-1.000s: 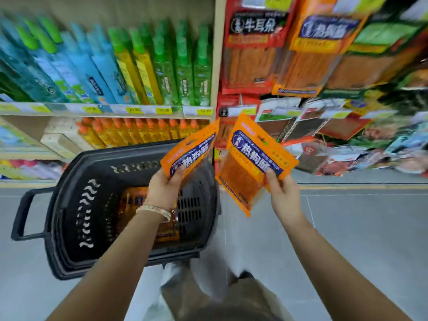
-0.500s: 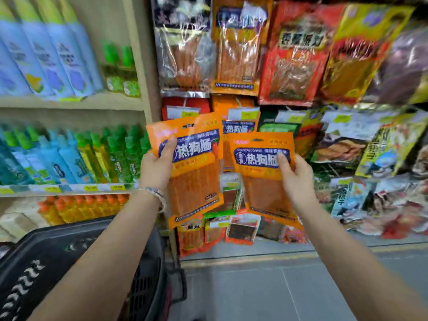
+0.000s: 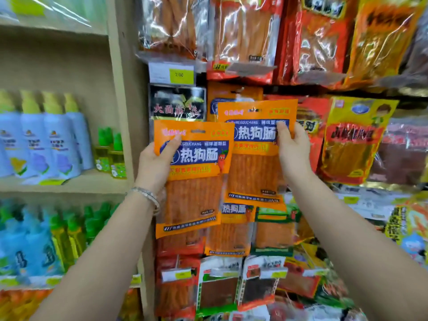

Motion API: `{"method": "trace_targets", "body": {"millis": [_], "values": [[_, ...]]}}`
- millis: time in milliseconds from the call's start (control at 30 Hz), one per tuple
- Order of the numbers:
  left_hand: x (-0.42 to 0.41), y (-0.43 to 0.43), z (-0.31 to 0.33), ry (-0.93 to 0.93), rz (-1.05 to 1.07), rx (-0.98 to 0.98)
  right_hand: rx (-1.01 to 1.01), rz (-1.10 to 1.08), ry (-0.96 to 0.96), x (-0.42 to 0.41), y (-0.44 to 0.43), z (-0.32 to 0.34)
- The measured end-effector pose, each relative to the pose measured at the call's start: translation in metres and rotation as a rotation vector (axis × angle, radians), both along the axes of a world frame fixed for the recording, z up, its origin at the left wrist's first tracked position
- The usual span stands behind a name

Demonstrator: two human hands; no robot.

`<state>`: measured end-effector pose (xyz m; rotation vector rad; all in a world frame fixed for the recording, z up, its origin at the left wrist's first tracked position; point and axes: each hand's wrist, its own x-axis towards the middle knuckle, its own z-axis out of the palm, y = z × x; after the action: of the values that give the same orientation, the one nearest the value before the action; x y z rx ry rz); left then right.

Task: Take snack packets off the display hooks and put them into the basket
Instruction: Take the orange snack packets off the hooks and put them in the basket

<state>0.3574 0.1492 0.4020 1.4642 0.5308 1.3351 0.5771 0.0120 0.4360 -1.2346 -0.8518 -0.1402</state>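
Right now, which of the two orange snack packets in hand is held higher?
The orange packet in the right hand; the left hand's packet sits lower.

Hanging snack packets (image 3: 347,140) crowd the display edge to edge, overlapping, with no gaps between them. A wooden upright (image 3: 122,112) bounds its left edge. Beyond it, bottles (image 3: 46,144) line the shelf's (image 3: 69,184) front edge, with free room above them.

Single head-worn view, facing forward, close to the snack display (image 3: 324,66), shelves (image 3: 69,181) left
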Motion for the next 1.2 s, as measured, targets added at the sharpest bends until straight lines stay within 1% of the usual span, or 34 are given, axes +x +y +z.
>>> {"method": "trace_targets", "body": {"millis": [100,233,400,467,533,667,700,767,833,967,1033,1100,1133,1200], "values": [[0.013,0.016,0.018,-0.033,-0.006,0.017,0.051,0.025,0.111,0.018,0.028,0.022],[0.028,0.029,0.034,-0.080,-0.038,0.011,0.071,0.111,0.189,0.033,0.058,0.039],[0.041,0.041,0.039,-0.044,-0.052,-0.035,0.044,0.035,0.181,0.044,0.081,0.043],[0.045,0.046,0.039,-0.063,-0.045,-0.038,0.012,-0.002,0.177,0.049,0.088,0.043],[0.049,0.048,0.039,-0.065,-0.046,-0.035,-0.041,-0.086,0.119,0.055,0.091,0.041],[0.055,0.049,0.039,-0.056,-0.048,-0.040,-0.216,-0.297,-0.182,0.065,0.094,0.042],[0.056,0.049,0.040,-0.058,-0.049,-0.037,-0.247,-0.325,-0.220,0.067,0.093,0.042],[0.059,0.047,0.041,-0.049,-0.050,-0.034,-0.239,-0.251,-0.174,0.067,0.093,0.039],[0.062,0.047,0.042,-0.027,-0.039,-0.007,-0.167,-0.161,-0.116,0.062,0.091,0.031],[0.070,0.043,0.041,-0.014,-0.033,0.011,-0.045,-0.037,-0.068,0.049,0.082,0.015],[0.074,0.041,0.042,-0.008,-0.040,0.023,-0.040,0.100,-0.017,0.040,0.080,0.010],[0.080,0.036,0.044,0.004,-0.050,0.045,-0.093,0.263,0.049,0.031,0.076,0.010],[0.083,0.034,0.046,0.001,-0.061,0.056,-0.122,0.304,0.053,0.028,0.074,0.012],[0.090,0.029,0.050,-0.011,-0.082,0.089,-0.094,0.304,0.035,0.025,0.070,0.017]]}}
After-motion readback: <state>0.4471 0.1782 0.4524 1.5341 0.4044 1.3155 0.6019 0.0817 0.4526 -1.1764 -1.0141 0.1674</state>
